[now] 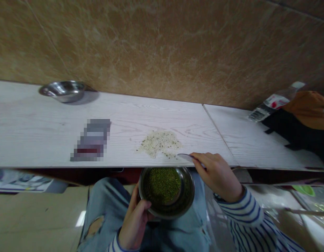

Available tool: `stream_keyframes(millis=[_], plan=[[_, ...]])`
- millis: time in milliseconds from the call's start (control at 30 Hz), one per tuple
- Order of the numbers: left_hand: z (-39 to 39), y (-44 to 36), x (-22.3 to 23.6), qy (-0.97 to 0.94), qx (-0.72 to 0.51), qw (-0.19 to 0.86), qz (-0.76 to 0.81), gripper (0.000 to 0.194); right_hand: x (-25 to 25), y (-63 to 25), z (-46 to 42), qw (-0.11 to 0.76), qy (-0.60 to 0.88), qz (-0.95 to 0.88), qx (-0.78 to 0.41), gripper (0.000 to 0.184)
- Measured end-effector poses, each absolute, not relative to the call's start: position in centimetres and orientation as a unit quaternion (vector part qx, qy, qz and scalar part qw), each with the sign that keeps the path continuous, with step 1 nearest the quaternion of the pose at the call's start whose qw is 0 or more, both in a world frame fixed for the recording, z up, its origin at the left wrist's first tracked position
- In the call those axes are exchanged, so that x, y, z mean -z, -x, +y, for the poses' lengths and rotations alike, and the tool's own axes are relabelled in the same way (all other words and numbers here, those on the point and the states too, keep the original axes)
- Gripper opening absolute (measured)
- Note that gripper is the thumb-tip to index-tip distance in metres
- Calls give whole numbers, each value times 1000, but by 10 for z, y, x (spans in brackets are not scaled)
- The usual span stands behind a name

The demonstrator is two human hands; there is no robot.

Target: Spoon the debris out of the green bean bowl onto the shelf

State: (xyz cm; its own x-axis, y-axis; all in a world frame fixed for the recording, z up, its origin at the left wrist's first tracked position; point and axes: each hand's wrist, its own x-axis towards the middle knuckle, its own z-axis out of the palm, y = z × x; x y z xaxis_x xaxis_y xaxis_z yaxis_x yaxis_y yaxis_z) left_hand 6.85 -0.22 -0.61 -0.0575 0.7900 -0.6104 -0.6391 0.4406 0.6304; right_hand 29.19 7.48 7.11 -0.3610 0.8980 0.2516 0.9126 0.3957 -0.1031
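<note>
My left hand point(138, 216) grips the rim of a metal bowl point(188, 196), thumb over the edge, just below the table's front edge and above my lap. Green mung beans point(164, 183) fill part of the bowl. On the tabletop above it lies a thin spread of white rice grains point(160, 141) with green beans scattered through it. My right hand point(217, 171) is closed around the handle of a metal spoon point(185, 157), whose tip rests at or just above the right front edge of the pile. Most of the handle is hidden by my fingers.
A second metal bowl point(63, 91) stands at the back left of the white table point(141, 115). A blurred-out flat item point(91, 141) lies left of the rice. A plastic bottle point(276, 102) and a black and brown bag point(301, 129) lie at the right. A tiled wall point(151, 49) rises behind.
</note>
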Motion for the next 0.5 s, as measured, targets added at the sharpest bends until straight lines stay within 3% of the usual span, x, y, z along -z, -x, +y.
stream_keyframes(millis=[500], plan=[[-2,-70,6,-78,-524,682,504,77,-71,-290,79,145,535,-832,-16,25]])
